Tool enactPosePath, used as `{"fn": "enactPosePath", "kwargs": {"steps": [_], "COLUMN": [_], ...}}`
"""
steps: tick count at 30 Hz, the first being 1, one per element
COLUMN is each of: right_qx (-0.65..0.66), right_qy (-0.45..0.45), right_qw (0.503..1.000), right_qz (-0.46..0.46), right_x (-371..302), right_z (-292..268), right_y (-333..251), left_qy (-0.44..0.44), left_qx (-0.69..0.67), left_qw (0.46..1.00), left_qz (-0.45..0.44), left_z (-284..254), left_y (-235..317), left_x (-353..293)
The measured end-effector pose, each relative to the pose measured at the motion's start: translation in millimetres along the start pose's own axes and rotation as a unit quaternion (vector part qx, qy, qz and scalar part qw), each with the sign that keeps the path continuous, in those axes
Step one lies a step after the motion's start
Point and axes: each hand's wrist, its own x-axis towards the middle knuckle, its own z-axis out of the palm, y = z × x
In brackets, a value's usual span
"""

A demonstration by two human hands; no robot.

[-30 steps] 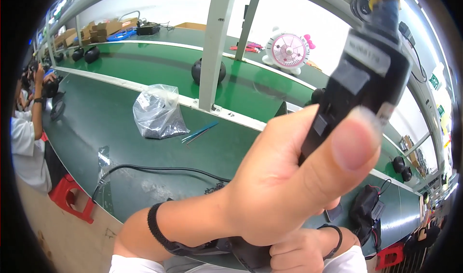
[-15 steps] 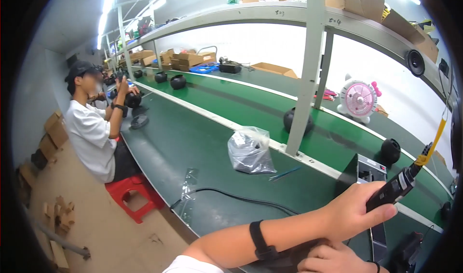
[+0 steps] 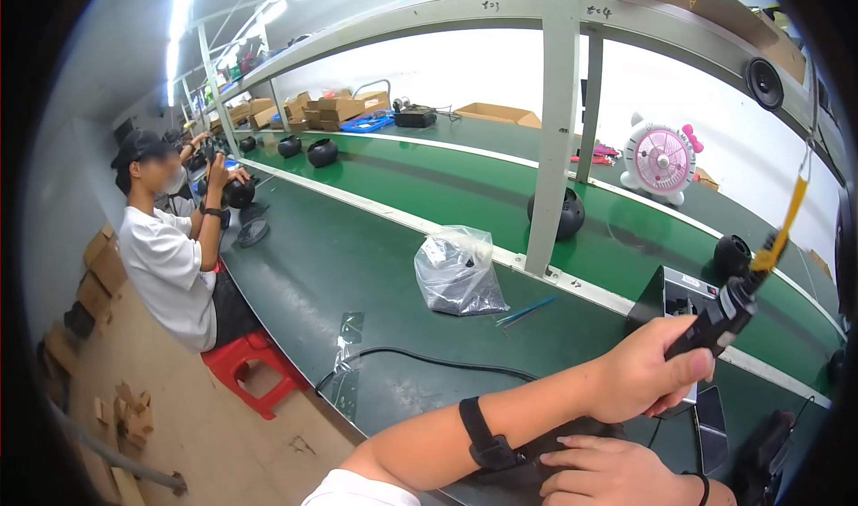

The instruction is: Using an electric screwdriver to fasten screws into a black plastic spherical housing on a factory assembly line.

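Observation:
My left hand (image 3: 652, 367) is wrapped round a black electric screwdriver (image 3: 719, 318), which hangs from a yellow strap (image 3: 788, 220) at the right. Its bit end is out of sight beneath the hand. Below the left forearm, my right hand (image 3: 617, 475) lies with fingers curved over a dark part (image 3: 590, 428). That part is mostly hidden by the forearm and the hand, so its full shape does not show. Just beyond the left hand stands a black box with a silver face (image 3: 686, 287). A dark phone-like slab (image 3: 712, 430) lies right of the hands.
A clear plastic bag (image 3: 460, 274) of dark parts sits on the green bench, near a taped black cable (image 3: 438, 361). Black round housings (image 3: 559, 213) stand on the green belt beyond a white post (image 3: 556, 130). A seated co-worker (image 3: 170, 247) is at left; a pink-and-white fan (image 3: 661, 160) stands behind.
My left hand has drawn slightly left and down with the screwdriver. My right hand's fingers have spread over the dark part. The view has shifted a little.

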Motion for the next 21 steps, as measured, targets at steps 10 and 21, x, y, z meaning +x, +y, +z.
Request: {"fn": "enactPosePath", "kwargs": {"steps": [10, 21], "right_qx": [0.013, 0.023], "right_qy": [0.037, -0.056], "right_qw": [0.998, 0.997], "right_qz": [0.045, 0.045], "right_x": [-3.9, -28.4], "right_z": [6.5, -18.9], "right_y": [-4.8, -13.7], "left_qy": [-0.036, 0.16], "left_qx": [-0.024, 0.182], "left_qw": [0.999, 0.968], "left_qz": [0.011, 0.064], "left_z": [3.6, -20.7], "left_y": [-4.4, 50.8], "left_x": [-0.3, -1.7]}}
